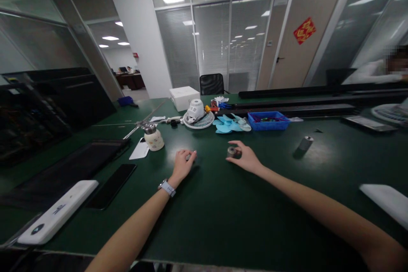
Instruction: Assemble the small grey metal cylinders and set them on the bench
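Observation:
My right hand (245, 157) rests on the green table (223, 212) with thumb and fingers closed round a small grey metal cylinder (231, 151). My left hand (182, 163), with a watch on its wrist, lies a short way to the left, its fingers curled over something small I cannot make out. Behind the hands lie a white fan part with its grille (198, 115) and light blue fan blades (230, 124). A second grey cylinder (306, 143) lies on its side to the right.
A small cream bottle (153, 137) and a white card (139, 151) stand at left, with a black phone (111, 186) and a white device (59, 214) nearer. A blue tray (268, 120), a white box (184, 97) and long black bars (318, 108) sit behind. Another person (379, 72) sits far right.

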`<state>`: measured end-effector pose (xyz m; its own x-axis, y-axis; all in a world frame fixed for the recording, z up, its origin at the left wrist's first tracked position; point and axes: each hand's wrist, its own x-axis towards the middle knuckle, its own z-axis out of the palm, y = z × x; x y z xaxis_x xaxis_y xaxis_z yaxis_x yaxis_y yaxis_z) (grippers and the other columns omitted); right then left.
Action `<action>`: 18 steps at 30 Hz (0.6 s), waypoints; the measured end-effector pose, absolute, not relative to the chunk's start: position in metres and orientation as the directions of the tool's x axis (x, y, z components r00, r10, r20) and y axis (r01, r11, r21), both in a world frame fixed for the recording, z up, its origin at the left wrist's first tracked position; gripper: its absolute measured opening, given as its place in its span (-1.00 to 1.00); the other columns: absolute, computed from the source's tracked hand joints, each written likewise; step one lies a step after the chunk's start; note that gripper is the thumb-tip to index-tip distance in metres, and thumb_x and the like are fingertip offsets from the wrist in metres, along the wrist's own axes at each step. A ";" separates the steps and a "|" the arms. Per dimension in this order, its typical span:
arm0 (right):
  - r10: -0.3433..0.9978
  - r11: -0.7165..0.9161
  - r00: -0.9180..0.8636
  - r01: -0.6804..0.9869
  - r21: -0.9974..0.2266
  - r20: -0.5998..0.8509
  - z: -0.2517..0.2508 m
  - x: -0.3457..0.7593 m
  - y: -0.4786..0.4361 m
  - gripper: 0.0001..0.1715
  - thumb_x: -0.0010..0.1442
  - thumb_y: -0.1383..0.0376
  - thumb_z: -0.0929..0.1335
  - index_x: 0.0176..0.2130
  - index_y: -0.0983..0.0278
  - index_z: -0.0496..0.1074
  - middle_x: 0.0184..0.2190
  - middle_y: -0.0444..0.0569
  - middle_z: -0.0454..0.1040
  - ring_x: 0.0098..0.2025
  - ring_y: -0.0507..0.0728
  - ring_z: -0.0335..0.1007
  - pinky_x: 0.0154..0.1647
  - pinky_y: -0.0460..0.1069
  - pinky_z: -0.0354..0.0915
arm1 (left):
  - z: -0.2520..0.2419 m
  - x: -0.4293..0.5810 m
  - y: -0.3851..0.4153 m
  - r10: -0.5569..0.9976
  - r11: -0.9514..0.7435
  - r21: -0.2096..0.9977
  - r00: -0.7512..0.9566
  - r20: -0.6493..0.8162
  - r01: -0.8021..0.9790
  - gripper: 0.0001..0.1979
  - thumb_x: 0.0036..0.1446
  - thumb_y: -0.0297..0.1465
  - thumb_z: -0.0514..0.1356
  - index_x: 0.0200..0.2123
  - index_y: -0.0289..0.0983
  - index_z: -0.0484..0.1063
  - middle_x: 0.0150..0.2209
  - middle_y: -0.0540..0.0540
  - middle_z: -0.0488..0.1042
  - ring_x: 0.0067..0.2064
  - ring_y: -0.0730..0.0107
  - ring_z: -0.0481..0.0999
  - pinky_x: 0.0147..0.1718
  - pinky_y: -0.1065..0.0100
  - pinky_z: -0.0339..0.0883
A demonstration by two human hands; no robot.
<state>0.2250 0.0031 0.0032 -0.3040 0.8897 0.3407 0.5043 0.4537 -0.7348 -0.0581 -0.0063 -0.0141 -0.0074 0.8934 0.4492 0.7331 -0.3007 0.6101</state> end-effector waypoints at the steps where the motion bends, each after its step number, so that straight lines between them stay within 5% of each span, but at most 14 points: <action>1: 0.879 0.468 -0.329 0.465 -0.752 0.344 0.000 0.207 0.006 -0.25 -0.04 0.18 0.47 0.10 0.22 0.23 -0.24 -0.05 0.54 -0.23 0.11 0.49 -0.12 0.05 0.37 | -0.014 -0.054 -0.009 0.883 -0.334 0.620 0.005 0.470 0.710 -0.71 0.18 -0.17 0.09 -0.35 -0.21 0.52 -0.26 -0.11 0.46 -0.11 0.22 0.33 -0.06 0.20 0.21; 6: 0.836 0.530 -0.374 0.363 -0.766 0.401 -0.017 0.156 0.006 -0.39 -0.05 0.23 0.47 0.01 0.22 0.35 -0.20 -0.05 0.55 -0.11 0.12 0.47 0.04 0.09 0.29 | -0.014 -0.036 -0.018 0.840 -0.471 0.613 0.111 0.530 0.634 -0.70 0.17 -0.18 0.13 -0.07 -0.11 0.47 -0.11 -0.09 0.41 -0.01 0.25 0.31 0.00 0.18 0.22; 18: 0.872 0.459 -0.343 0.318 -0.830 0.350 -0.022 0.155 -0.008 -0.64 0.01 0.28 0.43 -0.13 0.16 0.49 -0.13 -0.10 0.53 -0.04 0.13 0.45 0.07 0.08 0.28 | -0.015 -0.025 -0.022 0.887 -0.460 0.740 0.209 0.412 0.491 -0.64 0.07 -0.22 0.24 -0.07 -0.23 0.44 -0.16 -0.12 0.46 -0.19 0.33 0.44 -0.20 0.27 0.35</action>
